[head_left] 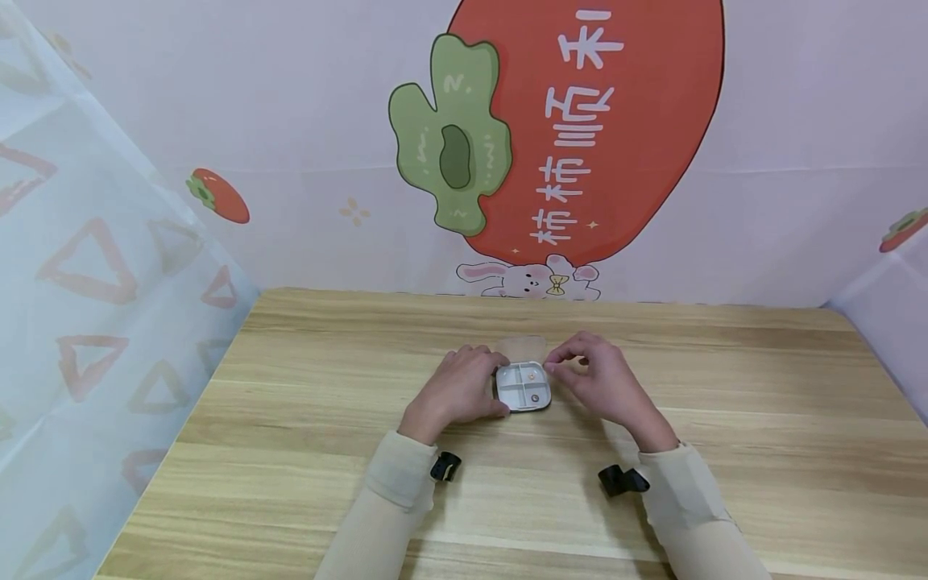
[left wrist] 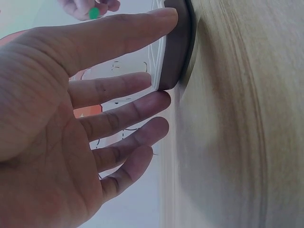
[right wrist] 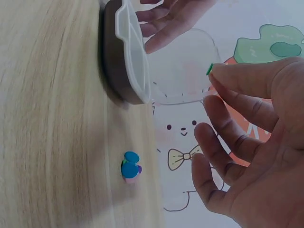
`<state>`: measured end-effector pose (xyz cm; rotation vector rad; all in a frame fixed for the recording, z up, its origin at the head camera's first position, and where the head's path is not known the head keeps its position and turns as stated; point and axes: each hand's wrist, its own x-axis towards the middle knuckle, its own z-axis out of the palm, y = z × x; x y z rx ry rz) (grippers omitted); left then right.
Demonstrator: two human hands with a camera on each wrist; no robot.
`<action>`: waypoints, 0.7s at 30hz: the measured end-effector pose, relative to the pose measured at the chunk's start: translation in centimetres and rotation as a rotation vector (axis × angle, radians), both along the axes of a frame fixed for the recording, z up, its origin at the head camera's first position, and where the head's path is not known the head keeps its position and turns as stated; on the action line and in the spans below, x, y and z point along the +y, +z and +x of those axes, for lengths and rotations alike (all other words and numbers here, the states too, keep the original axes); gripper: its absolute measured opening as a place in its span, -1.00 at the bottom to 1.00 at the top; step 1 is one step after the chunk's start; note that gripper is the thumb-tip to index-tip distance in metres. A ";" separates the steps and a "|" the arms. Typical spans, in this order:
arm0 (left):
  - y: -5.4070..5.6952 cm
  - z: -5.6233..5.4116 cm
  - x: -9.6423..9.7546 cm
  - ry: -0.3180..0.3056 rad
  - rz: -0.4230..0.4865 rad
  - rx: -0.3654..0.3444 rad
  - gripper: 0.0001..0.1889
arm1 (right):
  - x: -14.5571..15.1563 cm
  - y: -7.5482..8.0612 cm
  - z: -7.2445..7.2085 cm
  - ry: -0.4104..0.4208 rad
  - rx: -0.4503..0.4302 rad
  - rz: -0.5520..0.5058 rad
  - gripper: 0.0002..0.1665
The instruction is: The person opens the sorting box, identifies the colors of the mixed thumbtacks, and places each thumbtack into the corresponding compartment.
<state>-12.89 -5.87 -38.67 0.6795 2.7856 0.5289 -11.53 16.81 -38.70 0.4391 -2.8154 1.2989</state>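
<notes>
A small square pill box [head_left: 511, 396] with a white divided inside and a dark outer wall sits on the table, its clear lid [head_left: 524, 348] swung back. Two tiny pieces lie in its right-hand compartments; their kind is too small to tell. My left hand [head_left: 462, 391] holds the box at its left side, thumb at the near corner and index finger at the far one. Beyond the box's right edge, my right hand [head_left: 600, 383] pinches a small round green disc [left wrist: 94, 13] between thumb and index finger, its other fingers loosely bent.
A little cluster of blue, pink and purple discs [right wrist: 130, 168] lies on the wooden table [head_left: 304, 387] near the right hand. A printed cloth [head_left: 290, 121] stands behind the table's far edge. Black straps [head_left: 623, 481] show at both wrists.
</notes>
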 end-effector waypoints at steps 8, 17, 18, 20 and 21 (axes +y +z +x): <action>0.1 0.1 0.0 0.002 0.002 -0.003 -0.32 | -0.1 0.2 0.1 0.022 -0.054 -0.091 -0.93; 0.0 0.1 -0.1 0.000 0.005 -0.002 -0.32 | -0.2 0.6 0.1 0.072 -0.156 -0.198 -0.85; 0.0 0.1 -0.1 0.000 0.006 -0.002 -0.32 | -0.2 0.7 0.1 0.078 -0.164 -0.210 -0.85; 0.0 0.1 -0.1 -0.002 0.009 -0.002 -0.32 | -0.1 0.9 0.2 0.090 -0.179 -0.243 -0.83; 0.0 0.0 -0.1 -0.002 0.010 -0.002 -0.33 | -0.1 1.0 0.2 0.095 -0.189 -0.262 -0.83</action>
